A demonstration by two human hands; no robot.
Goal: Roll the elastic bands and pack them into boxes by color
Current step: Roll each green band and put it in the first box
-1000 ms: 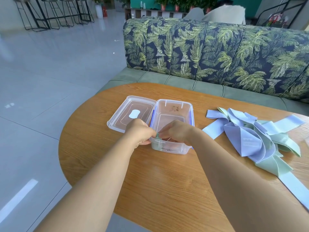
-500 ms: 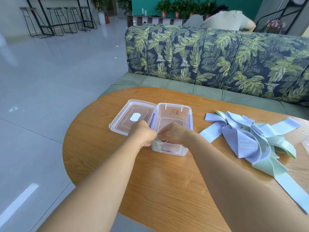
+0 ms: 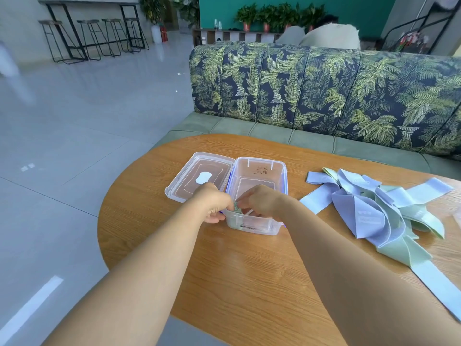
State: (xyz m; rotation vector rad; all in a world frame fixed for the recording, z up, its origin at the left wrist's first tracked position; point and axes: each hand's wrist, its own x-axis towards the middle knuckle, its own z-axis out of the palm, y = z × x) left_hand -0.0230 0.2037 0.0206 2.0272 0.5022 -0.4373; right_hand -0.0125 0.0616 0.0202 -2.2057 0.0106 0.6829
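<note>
- I see the clear lid [image 3: 189,177] lying just left of the box.
- My left hand [image 3: 214,204] and right hand [image 3: 262,201], fingers curled, both pinch a rolled green band [image 3: 236,209] in the near-left corner of the clear box [image 3: 259,171].
- Loose blue and green bands [image 3: 374,211] are piled at the right.

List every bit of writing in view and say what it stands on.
Nothing can be read for certain.
Box, far wall: dark handwritten marks, illegible.
Box, near wall: dark marks, illegible.
Blue band: pale printed lines, too blurred to read.
Sticker on lid: blank white.
</note>
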